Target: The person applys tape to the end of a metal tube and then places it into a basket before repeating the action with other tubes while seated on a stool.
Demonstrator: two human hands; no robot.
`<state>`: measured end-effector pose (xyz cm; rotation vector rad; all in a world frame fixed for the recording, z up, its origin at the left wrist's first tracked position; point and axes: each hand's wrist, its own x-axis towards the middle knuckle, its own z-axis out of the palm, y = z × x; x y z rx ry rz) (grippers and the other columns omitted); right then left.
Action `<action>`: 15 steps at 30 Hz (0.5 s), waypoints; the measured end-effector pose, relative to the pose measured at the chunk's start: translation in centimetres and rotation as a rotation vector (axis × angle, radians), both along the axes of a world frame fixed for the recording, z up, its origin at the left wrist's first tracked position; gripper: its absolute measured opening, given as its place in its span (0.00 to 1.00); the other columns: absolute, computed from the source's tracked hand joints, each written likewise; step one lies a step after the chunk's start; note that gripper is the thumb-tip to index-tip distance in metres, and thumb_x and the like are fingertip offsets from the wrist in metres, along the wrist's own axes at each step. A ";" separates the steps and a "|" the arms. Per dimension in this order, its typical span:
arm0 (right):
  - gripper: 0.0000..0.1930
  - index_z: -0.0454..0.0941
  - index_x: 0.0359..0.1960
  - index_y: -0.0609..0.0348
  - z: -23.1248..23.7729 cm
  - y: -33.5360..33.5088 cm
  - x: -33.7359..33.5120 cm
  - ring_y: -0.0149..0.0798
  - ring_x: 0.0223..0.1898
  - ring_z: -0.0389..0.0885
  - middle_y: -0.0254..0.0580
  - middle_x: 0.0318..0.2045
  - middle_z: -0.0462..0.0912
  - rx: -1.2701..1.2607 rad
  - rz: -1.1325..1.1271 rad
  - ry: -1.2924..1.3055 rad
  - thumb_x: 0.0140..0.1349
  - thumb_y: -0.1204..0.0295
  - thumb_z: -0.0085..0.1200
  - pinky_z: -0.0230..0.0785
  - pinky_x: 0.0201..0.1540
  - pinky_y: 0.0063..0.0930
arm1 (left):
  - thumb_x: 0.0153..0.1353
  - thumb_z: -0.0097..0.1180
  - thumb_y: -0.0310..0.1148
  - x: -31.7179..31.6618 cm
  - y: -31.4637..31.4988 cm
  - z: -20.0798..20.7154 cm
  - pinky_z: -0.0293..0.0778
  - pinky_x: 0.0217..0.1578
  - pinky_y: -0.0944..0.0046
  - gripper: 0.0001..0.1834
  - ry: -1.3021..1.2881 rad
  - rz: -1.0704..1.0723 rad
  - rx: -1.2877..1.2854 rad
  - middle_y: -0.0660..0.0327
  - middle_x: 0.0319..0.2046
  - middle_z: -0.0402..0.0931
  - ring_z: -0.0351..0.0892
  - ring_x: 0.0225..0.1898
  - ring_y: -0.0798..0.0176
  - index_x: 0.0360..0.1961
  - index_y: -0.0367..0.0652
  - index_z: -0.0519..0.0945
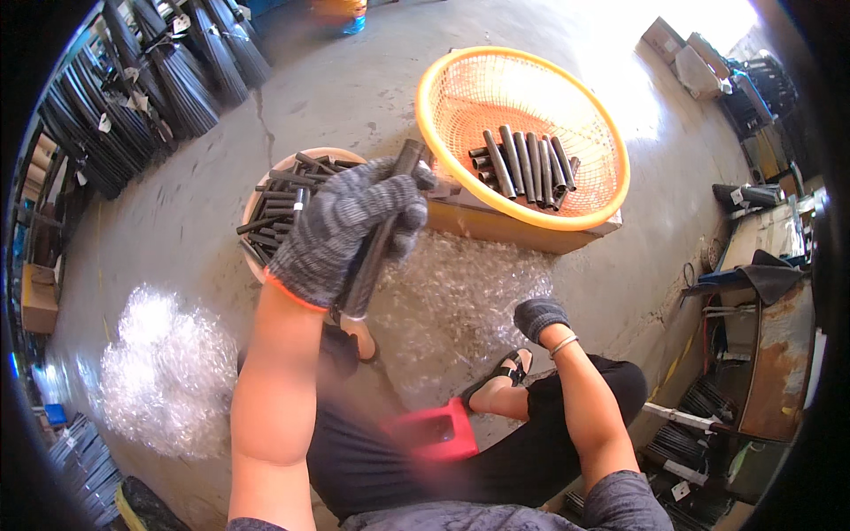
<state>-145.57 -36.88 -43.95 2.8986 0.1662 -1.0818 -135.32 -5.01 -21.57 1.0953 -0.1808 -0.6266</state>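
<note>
My left hand [350,226], in a grey knit glove with an orange cuff, is raised in front of me. Its fingers wrap round a black tube [370,265], which slants from upper right to lower left. Behind this hand, a pale round basin [251,208] holds many short black tubes [279,202]; the hand hides part of it. My right hand [540,317], also in a dark glove, is low above the floor by my right knee; its fingers are hidden from view. Farther ahead, an orange mesh basket [615,190] contains several black tubes [522,164] lying side by side.
A cardboard box [531,234] supports the basket. Clear plastic scraps cover the floor [460,288] between my feet, with a larger heap [159,380] at left. A red stool [443,434] is beneath me. Racks of long black rods [168,80] stand far left; a rusty cabinet [770,372] stands right.
</note>
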 end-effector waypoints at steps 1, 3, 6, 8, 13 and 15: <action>0.12 0.80 0.36 0.57 0.9 0.1 0.2 0.52 0.34 0.80 0.52 0.33 0.81 0.042 -0.054 0.018 0.55 0.66 0.49 0.72 0.37 0.41 | 0.63 0.52 0.37 -0.1 0.1 0.0 0.71 0.21 0.75 0.18 -0.040 0.005 0.076 0.64 0.27 0.75 0.75 0.22 0.73 0.48 0.36 0.72; 0.13 0.79 0.41 0.56 2.9 -1.6 -0.1 0.51 0.35 0.80 0.50 0.37 0.81 0.309 -0.144 -0.347 0.55 0.68 0.50 0.72 0.39 0.40 | 0.62 0.52 0.36 -0.4 -0.6 0.0 0.71 0.22 0.75 0.17 -0.093 -0.030 0.209 0.65 0.26 0.75 0.74 0.22 0.73 0.47 0.36 0.72; 0.17 0.75 0.47 0.58 8.9 -2.3 0.4 0.40 0.32 0.78 0.45 0.43 0.79 1.048 -0.659 -0.551 0.56 0.68 0.54 0.71 0.33 0.30 | 0.63 0.50 0.37 -1.1 -2.4 0.1 0.71 0.25 0.74 0.14 -0.053 -0.111 0.251 0.65 0.25 0.73 0.72 0.24 0.73 0.43 0.37 0.74; 0.20 0.72 0.51 0.60 17.5 2.7 1.4 0.29 0.30 0.76 0.42 0.47 0.76 1.294 -0.672 -0.716 0.59 0.65 0.55 0.69 0.28 0.20 | 0.64 0.49 0.37 -1.6 -2.4 -0.9 0.70 0.25 0.75 0.14 -0.025 -0.171 0.248 0.66 0.25 0.73 0.72 0.24 0.74 0.44 0.37 0.74; 0.23 0.66 0.55 0.63 19.0 10.3 3.2 0.24 0.25 0.71 0.37 0.36 0.78 1.707 -0.506 -0.626 0.61 0.65 0.54 0.66 0.26 0.17 | 0.64 0.49 0.40 -1.9 -3.0 -0.1 0.70 0.25 0.74 0.16 -0.062 -0.252 0.221 0.66 0.26 0.73 0.71 0.24 0.75 0.46 0.39 0.73; 0.12 0.74 0.44 0.62 16.6 11.1 3.9 0.26 0.24 0.69 0.33 0.31 0.77 1.566 -0.574 -0.567 0.61 0.70 0.53 0.65 0.27 0.20 | 0.64 0.50 0.40 -2.0 -3.6 -1.0 0.69 0.23 0.74 0.18 -0.024 -0.118 0.174 0.66 0.25 0.72 0.71 0.23 0.74 0.50 0.39 0.69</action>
